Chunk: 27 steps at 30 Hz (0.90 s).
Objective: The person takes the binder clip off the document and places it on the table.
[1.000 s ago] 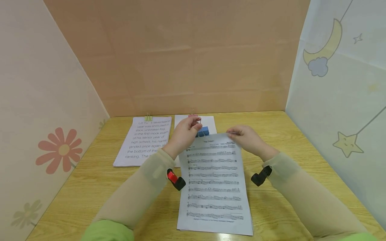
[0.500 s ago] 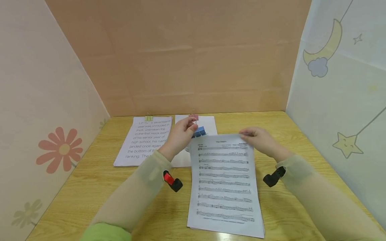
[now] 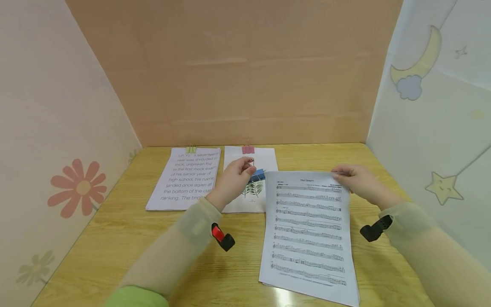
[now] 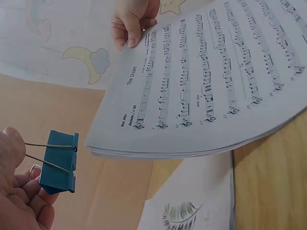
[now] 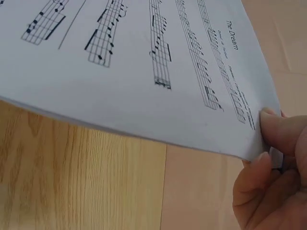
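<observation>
Head view: a person sits at a wooden table enclosed by paper-covered walls. The left hand is raised just above the table and pinches the wire handles of a blue binder clip between thumb and fingers. The clip hangs over a sheet printed with a feather drawing, just left of the top left corner of a stack of sheet music. The right hand pinches the top right corner of that stack, thumb on top and fingers underneath, lifting the far edge slightly off the table while the near edge rests on the wood.

Left wrist view: the clip's jaws are not on any paper; the clip is near the stack's corner but apart from it. The stack shows several sheets, titled "The Dream".

At the back of the table, a text document lies left of the feather sheet. A green binder clip holds its top edge, and a pink binder clip holds the top edge of the feather sheet.
</observation>
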Available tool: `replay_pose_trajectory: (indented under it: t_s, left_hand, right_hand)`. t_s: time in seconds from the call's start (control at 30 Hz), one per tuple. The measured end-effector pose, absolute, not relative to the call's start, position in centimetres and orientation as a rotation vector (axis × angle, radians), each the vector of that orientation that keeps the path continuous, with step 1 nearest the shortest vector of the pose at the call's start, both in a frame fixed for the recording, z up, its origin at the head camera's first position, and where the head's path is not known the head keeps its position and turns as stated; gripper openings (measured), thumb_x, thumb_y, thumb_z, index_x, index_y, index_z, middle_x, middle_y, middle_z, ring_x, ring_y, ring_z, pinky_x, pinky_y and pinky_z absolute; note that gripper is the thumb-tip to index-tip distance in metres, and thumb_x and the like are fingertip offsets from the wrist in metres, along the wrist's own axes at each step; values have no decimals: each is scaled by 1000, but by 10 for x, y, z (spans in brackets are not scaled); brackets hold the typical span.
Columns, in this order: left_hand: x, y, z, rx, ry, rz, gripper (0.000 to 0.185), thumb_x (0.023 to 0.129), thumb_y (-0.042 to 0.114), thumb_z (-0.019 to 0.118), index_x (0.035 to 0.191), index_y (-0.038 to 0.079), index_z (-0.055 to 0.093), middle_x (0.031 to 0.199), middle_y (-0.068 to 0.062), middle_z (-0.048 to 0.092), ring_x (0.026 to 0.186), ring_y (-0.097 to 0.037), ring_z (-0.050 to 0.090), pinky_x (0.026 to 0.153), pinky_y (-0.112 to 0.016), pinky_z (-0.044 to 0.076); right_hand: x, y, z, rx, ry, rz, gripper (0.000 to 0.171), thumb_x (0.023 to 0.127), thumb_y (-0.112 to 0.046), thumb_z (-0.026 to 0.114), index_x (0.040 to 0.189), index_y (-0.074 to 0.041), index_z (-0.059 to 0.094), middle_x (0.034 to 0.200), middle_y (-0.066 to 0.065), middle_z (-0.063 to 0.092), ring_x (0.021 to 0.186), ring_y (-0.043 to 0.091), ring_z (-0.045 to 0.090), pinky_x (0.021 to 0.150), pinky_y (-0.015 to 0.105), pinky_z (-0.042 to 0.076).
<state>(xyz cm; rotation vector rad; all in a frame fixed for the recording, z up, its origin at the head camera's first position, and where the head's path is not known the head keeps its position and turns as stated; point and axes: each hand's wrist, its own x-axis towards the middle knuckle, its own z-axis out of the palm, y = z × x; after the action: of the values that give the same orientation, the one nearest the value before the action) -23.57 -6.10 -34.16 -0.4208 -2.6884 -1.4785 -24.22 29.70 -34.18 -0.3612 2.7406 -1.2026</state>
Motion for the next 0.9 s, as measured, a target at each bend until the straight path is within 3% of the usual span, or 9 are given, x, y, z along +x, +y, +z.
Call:
replay_pose_trajectory:
  t_s: [0.37, 0.9]
  left_hand:
    - [-227, -32, -369, -449, -2862, -1453, 40, 99, 29, 54, 134, 9, 53, 105, 0, 60, 90, -16, 56, 80, -32, 49]
    - [-228, 6, -399, -632, -2953, -1337, 45, 99, 32, 54, 135, 5, 53, 107, 0, 64, 91, -11, 59, 80, -28, 49]
  right_hand:
    - [-240, 334, -349, -307, 2755, -1137, 44, 102, -27, 50, 127, 8, 53, 105, 15, 64, 80, 11, 57, 66, 27, 48]
    - [-253, 376, -359, -206, 2822, -941, 50, 103, -32, 45, 131, 9, 48, 111, 19, 61, 87, 19, 54, 70, 32, 45]
